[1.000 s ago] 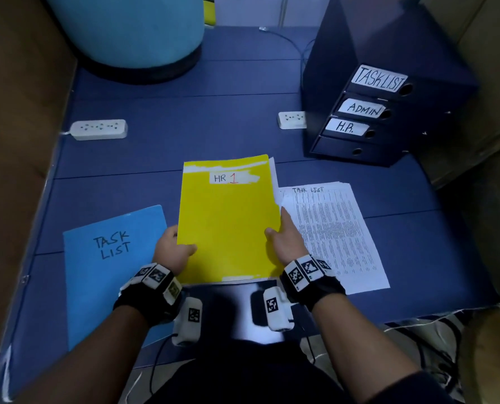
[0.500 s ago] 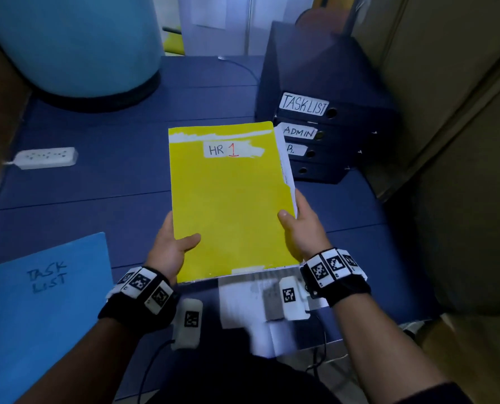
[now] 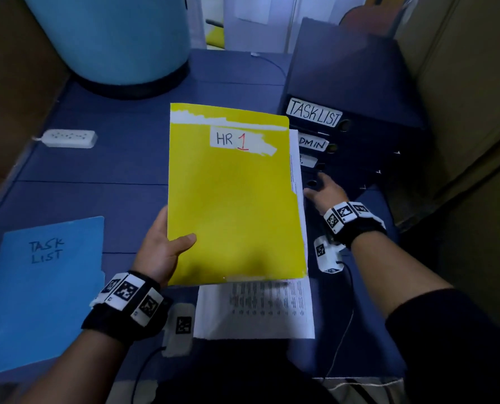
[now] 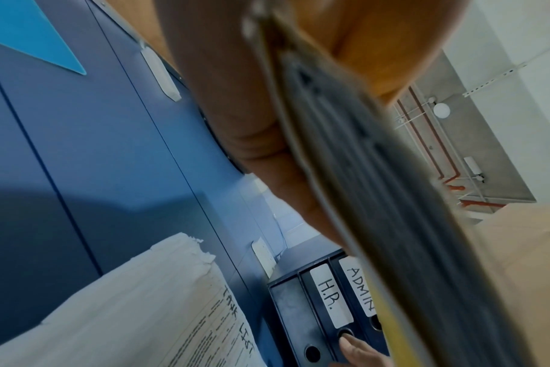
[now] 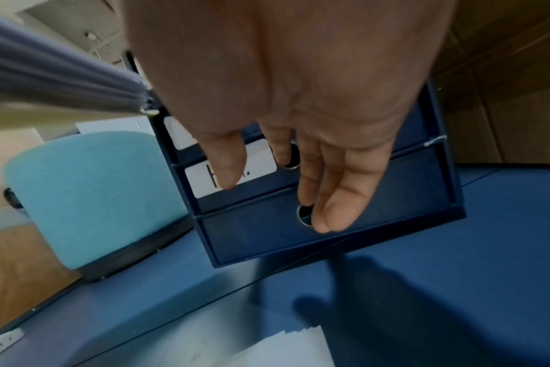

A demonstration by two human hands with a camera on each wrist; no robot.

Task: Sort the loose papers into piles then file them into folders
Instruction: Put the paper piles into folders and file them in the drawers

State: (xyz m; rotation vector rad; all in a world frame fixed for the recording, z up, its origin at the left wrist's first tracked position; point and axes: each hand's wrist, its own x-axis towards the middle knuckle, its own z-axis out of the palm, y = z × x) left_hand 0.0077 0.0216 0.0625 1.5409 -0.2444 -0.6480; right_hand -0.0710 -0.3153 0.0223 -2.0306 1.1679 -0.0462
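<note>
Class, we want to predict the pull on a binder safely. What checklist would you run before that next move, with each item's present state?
1. Left hand grips the yellow HR 1 folder: ok.
2. Right hand is at the H.R. binder, matching the folder's label: ok.
3. One of its fingers is at the spine hole: ok; hooked inside: cannot tell.
4. Sheets are fully inside the folder: not ok, they jut out.
5. ADMIN binder stacked above will stay put: cannot tell.
</note>
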